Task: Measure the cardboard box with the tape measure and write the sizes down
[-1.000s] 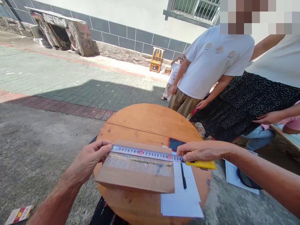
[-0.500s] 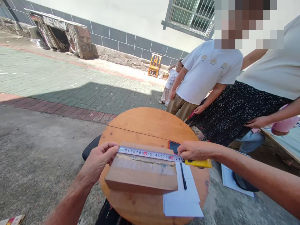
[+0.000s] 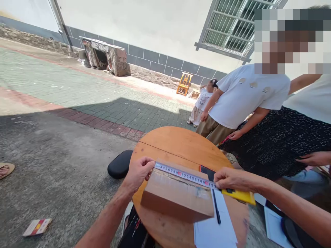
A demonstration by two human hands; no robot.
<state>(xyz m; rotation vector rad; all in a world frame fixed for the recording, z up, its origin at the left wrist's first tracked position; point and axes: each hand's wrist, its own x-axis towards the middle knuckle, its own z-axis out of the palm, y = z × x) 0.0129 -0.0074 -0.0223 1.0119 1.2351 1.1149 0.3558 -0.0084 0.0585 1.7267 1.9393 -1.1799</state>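
A brown cardboard box (image 3: 178, 196) lies on a round wooden table (image 3: 181, 144). A white measuring tape (image 3: 184, 175) is stretched along the box's far top edge. My left hand (image 3: 138, 172) pinches the tape's free end at the box's left corner. My right hand (image 3: 231, 179) holds the yellow tape case (image 3: 241, 196) beyond the box's right corner. White paper sheets (image 3: 214, 227) with a black pen (image 3: 216, 206) lie right of the box. A dark phone (image 3: 207, 169) lies behind the tape.
Two people in white shirts (image 3: 245, 96) stand close at the table's far right, and a small child (image 3: 201, 103) is behind them. A black stool seat (image 3: 120, 163) sits left of the table. A small card (image 3: 36, 227) lies on the concrete. A yellow chair (image 3: 184, 83) stands by the wall.
The camera view swung left and tilted, so table and box sit further right and lower. Both hands keep the tape stretched over the box as before.
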